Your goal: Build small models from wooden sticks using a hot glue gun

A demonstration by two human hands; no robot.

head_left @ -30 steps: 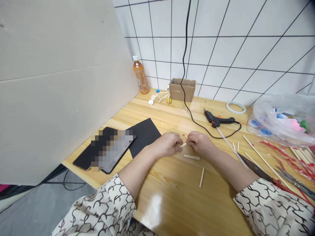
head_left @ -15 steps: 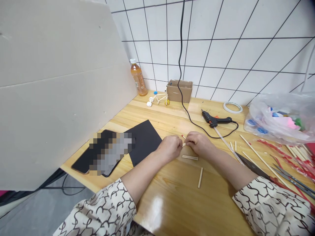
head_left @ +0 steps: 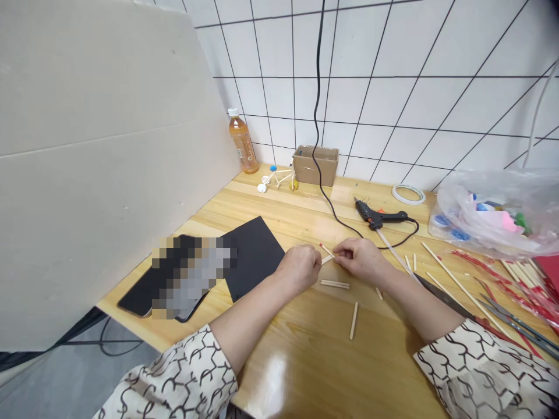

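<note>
Hands: left hand (head_left: 299,267) and right hand (head_left: 360,260) apart, held low over the desk, fingertips facing across a narrow gap; whether either one grips firmly cannot be told.
Between the hands: thin red-tipped wooden stick (head_left: 326,250), its plain end at the right hand's fingers (head_left: 343,250); short pale wooden stick (head_left: 326,259) just below it, reaching toward the left hand.
Change: hands drawn slightly further apart than a moment earlier, leaving the red-tipped wooden stick plainly visible.
Under the hands: two short pale wooden sticks (head_left: 335,284) side by side; one short pale wooden stick (head_left: 353,320) lying lengthwise; small wooden offcut (head_left: 379,293) near the right wrist.
Right of the hands: black hot glue gun (head_left: 375,216) with black cord (head_left: 395,238); long thin wooden sticks (head_left: 463,291); dark-bladed scissors (head_left: 443,298).
Left of the hands: matte black card sheet (head_left: 255,256); pixelated dark flat device (head_left: 179,278).
Far edge: small stick-built wheeled model (head_left: 277,177); open brown cardboard box (head_left: 315,164); amber drink bottle (head_left: 242,142); white tape roll (head_left: 408,194); clear plastic bag of colourful items (head_left: 489,215).
Support: pale pine desk (head_left: 297,372).
</note>
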